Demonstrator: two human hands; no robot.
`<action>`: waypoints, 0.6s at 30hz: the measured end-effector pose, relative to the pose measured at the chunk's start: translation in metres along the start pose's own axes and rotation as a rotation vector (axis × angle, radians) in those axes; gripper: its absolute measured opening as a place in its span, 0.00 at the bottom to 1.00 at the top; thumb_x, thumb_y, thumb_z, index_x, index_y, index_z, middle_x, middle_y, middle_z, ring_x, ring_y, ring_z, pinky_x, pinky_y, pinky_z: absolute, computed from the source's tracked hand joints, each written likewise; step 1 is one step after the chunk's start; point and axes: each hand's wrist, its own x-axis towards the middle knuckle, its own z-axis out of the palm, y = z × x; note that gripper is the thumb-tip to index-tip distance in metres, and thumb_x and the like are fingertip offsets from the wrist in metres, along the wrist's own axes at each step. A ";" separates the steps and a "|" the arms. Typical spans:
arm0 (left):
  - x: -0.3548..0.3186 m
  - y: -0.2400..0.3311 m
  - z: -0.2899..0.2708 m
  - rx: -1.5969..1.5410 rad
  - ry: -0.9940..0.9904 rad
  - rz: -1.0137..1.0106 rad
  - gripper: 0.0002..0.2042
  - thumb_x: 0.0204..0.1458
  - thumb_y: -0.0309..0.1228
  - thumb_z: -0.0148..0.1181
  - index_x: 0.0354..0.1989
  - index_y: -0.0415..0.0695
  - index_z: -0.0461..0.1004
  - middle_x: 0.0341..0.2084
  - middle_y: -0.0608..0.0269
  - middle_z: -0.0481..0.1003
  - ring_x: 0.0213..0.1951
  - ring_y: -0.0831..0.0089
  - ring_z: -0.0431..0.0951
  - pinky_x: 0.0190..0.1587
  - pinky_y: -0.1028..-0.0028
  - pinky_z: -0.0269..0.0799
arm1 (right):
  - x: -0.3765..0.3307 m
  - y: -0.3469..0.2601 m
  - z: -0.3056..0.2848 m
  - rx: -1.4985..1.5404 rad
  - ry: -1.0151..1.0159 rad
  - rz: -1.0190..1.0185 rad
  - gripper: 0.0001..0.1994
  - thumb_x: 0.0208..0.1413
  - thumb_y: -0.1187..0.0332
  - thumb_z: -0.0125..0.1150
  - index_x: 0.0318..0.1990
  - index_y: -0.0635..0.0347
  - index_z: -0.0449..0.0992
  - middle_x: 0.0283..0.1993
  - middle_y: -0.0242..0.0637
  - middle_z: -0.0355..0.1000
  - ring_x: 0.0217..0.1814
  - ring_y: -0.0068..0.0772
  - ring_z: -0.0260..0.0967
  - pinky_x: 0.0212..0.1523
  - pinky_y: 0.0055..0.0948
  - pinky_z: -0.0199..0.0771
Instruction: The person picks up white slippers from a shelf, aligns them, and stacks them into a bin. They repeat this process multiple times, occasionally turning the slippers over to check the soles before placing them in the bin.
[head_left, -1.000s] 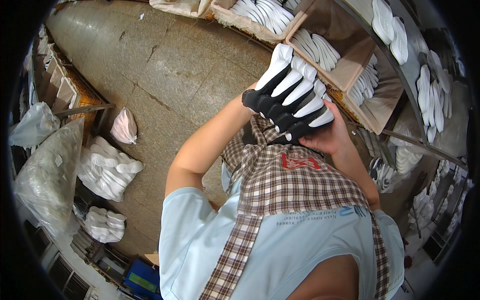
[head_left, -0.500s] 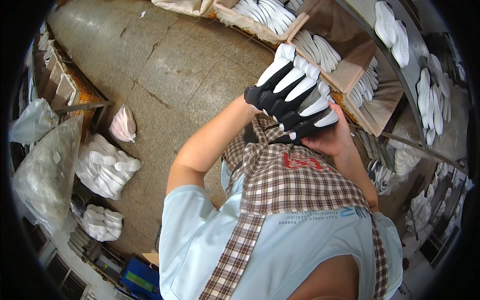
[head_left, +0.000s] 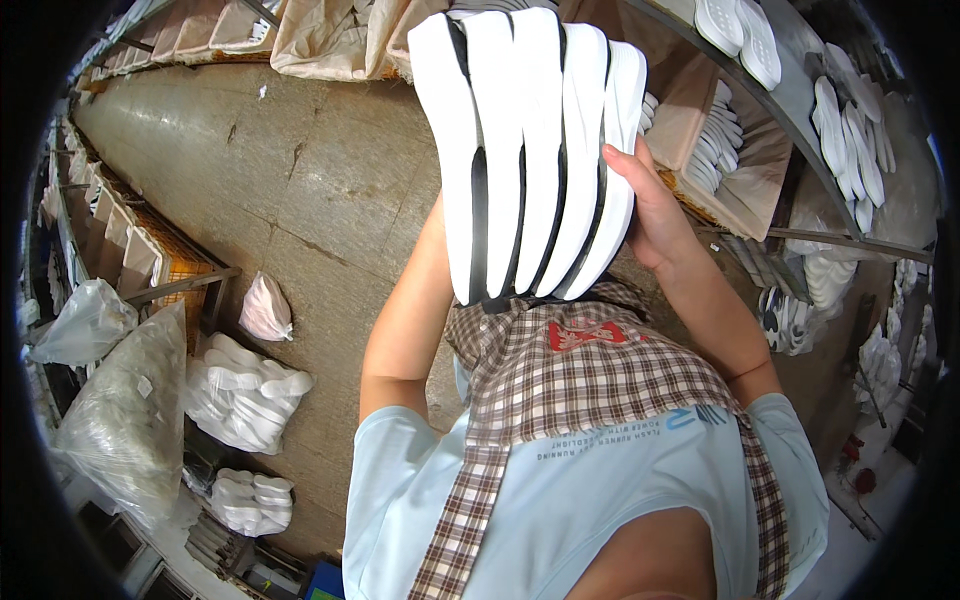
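Shoe soles (head_left: 540,160), white with black bands; holding the row side by side in front of the checked apron (head_left: 590,375); clasping the row's right edge with the right hand (head_left: 652,215), thumb over the face; hiding most of the left hand (head_left: 437,222) behind the row's left edge, leaving that grip impossible to tell.

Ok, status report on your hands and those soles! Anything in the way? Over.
Right hand: gripping white soles from the right. Left hand: out of sight behind them. Soles: bunched side by side, black between. Nothing seen in the way.
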 end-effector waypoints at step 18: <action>-0.019 0.004 -0.018 0.031 0.018 0.045 0.23 0.61 0.41 0.41 0.58 0.38 0.60 0.50 0.52 0.69 0.48 0.64 0.74 0.47 0.70 0.75 | -0.002 -0.004 0.025 -0.138 -0.140 -0.137 0.37 0.59 0.58 0.43 0.68 0.62 0.30 0.67 0.57 0.43 0.69 0.47 0.45 0.65 0.41 0.49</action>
